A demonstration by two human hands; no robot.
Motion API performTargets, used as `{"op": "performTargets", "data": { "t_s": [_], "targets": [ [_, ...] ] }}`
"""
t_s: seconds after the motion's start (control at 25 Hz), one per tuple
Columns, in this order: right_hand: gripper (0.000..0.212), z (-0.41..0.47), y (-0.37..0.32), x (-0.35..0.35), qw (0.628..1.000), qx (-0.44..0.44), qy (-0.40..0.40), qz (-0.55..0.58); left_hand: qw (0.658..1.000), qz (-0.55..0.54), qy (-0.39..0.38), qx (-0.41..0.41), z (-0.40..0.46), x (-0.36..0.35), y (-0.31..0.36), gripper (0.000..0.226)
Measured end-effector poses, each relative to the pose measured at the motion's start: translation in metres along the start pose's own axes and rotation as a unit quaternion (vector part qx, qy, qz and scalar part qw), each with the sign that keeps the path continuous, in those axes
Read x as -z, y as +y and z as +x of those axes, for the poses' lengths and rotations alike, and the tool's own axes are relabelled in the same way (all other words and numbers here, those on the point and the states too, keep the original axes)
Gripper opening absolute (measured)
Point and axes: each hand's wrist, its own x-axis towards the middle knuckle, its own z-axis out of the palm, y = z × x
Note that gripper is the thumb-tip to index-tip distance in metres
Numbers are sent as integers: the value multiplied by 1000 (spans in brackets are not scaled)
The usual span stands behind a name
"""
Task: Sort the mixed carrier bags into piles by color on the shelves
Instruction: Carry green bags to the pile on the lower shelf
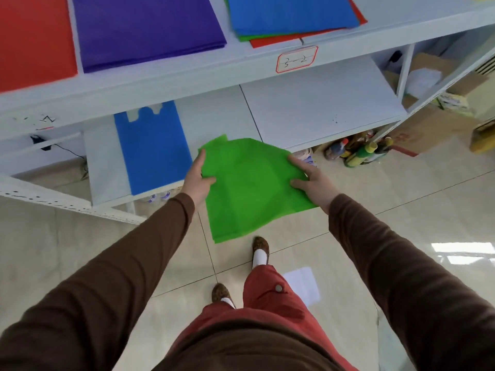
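I hold a flat green carrier bag (249, 183) in front of the lower shelf (321, 108); its far corner overlaps the shelf's front edge. My left hand (197, 178) grips its left edge and my right hand (312, 180) grips its right edge. A blue bag (152, 148) lies flat on the lower shelf to the left. On the upper shelf (171, 79) sit a red pile (34, 41), a purple pile (144, 28) and a mixed stack (292, 14) with blue on top, green and red beneath.
Bottles (359, 151) stand on the floor under the shelf's right end. Cardboard boxes (434, 127) sit at the far right. A handwritten label (296, 59) is stuck on the upper shelf's front edge. Tiled floor (401, 210) spreads below, with my feet on it.
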Motion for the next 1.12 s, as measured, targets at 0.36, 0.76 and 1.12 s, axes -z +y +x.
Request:
{"op": "performTargets", "data": {
  "t_s": [0.36, 0.76, 1.12],
  "targets": [
    [63, 211, -64, 16, 992, 124, 16, 27, 988, -28, 136, -70, 227, 50, 34, 44],
    [72, 357, 62, -31, 994, 97, -13, 55, 992, -8, 112, -52, 335, 27, -53, 90],
    [59, 394, 123, -57, 984, 58, 83, -146, 989, 65, 134, 10, 386, 3, -106, 81]
  ]
}}
